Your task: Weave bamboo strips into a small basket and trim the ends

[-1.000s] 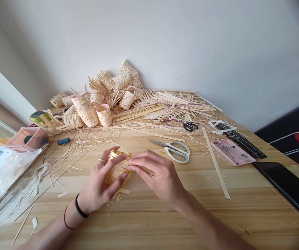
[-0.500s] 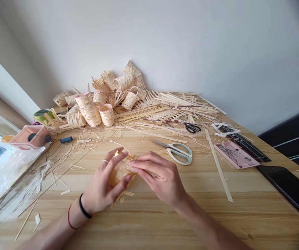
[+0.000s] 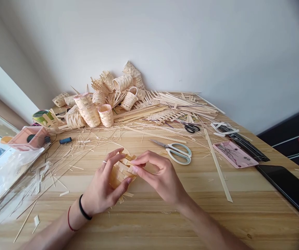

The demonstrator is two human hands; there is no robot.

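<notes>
Basket (image 3: 117, 174): held in half-curled left hand (image 3: 103, 185), pinched at a strip (image 3: 130, 169) by nearly closed right hand (image 3: 163, 177); best braced lightly and worked gently.

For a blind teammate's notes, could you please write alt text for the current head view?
A person's left hand holds a woven basket, its edge pinched by the right hand, at a wooden table. Beyond are more baskets and pale strips; white-handled scissors and a pink tray lie to the right.
</notes>
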